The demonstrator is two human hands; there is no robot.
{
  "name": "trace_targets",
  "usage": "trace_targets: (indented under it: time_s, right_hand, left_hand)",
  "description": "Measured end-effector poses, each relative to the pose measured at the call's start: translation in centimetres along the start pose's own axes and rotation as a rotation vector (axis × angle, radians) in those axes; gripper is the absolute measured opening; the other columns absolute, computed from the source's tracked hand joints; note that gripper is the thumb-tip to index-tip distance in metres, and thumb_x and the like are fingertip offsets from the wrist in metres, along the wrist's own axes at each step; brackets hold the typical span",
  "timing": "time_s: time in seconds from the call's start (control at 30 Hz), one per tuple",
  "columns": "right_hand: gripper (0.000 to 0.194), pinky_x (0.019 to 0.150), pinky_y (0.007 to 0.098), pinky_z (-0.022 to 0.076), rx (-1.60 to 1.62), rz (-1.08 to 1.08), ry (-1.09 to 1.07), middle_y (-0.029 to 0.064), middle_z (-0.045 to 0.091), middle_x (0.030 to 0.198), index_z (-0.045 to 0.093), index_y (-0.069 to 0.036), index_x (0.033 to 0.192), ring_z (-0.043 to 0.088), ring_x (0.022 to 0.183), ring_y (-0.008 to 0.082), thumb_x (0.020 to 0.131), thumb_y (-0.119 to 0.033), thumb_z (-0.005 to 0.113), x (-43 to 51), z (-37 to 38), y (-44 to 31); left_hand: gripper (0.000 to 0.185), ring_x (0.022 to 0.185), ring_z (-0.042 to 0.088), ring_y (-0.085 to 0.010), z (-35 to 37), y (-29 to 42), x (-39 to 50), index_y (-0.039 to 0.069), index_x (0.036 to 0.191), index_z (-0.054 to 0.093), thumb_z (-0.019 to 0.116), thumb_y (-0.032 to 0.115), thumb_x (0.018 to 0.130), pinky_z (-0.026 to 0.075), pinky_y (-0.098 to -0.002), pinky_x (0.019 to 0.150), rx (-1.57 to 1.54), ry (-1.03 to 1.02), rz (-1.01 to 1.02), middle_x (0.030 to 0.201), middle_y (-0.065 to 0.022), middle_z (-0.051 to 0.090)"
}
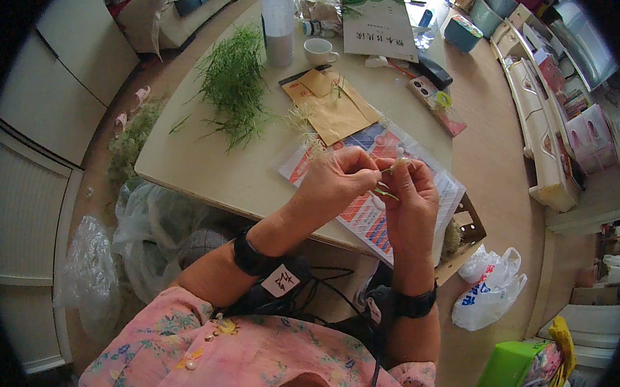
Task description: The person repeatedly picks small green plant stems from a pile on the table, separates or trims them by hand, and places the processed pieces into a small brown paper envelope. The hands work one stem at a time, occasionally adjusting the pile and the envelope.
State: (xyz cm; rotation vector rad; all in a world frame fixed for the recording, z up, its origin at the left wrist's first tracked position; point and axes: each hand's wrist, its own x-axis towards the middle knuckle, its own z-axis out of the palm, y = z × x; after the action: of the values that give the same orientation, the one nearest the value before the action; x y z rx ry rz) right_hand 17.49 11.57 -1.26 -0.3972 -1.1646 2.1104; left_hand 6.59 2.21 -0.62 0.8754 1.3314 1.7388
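Note:
Over the printed plastic packet (353,212), my left hand (343,174) and my right hand (413,192) meet, thumbs and forefingers pinched together. A thin green stem (386,193) runs between them, partly hidden by the fingers. Something small and pale shows at my right fingertips, too small to name. To the left lies a loose heap of feathery green sprigs (234,83). Pale stripped stalks (302,118) are scattered beside a brown paper envelope (340,106), which has one small green sprig (338,89) on it.
Behind the heap stand a blue-capped bottle (278,29) and a white cup (319,52). A book (378,28), a phone (425,91) and a black case (434,70) lie farther back. A perforated box (467,226) adjoins the table's right front. Plastic bags (151,225) rest below the left edge.

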Motion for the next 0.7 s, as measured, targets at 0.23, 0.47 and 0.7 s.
trace_targets:
  time_s: [0.23, 0.47, 0.7]
  right_hand:
    - [0.01, 0.073, 0.0316, 0.0559, -0.025, -0.01, -0.009, 0.012, 0.062, 0.095, 0.053, -0.003, 0.093, 0.064, 0.084, 0.0188, 0.092, -0.013, 0.052, -0.05, -0.11, 0.02]
    - [0.009, 0.073, 0.032, 0.0567, -0.015, 0.003, -0.008, 0.0105, 0.063, 0.093, 0.055, -0.003, 0.092, 0.064, 0.083, 0.0174, 0.091, -0.012, 0.055, -0.08, -0.23, 0.29]
    - [0.01, 0.072, 0.0318, 0.0573, -0.01, 0.008, 0.01, 0.01, 0.063, 0.092, 0.056, -0.002, 0.092, 0.064, 0.083, 0.0167, 0.091, -0.012, 0.055, -0.1, -0.25, 0.58]
  left_hand:
    - [0.009, 0.065, 0.047, -0.0023, -0.08, 0.06, -0.04, 0.002, 0.085, 0.06, 0.058, 0.011, 0.086, 0.039, -0.0176, 0.058, -0.006, -0.003, -0.006, 0.072, 0.0038, 0.054]
    - [0.016, 0.073, 0.05, -0.0022, -0.31, 0.04, 0.03, 0.0, 0.093, 0.063, 0.057, 0.014, 0.088, 0.041, -0.0174, 0.063, -0.021, -0.044, -0.008, 0.08, 0.0028, 0.059]
    - [0.016, 0.075, 0.051, -0.003, -0.46, -0.34, 0.05, -0.001, 0.094, 0.064, 0.056, 0.012, 0.089, 0.043, -0.0185, 0.067, -0.081, -0.066, -0.026, 0.083, 0.0018, 0.06]
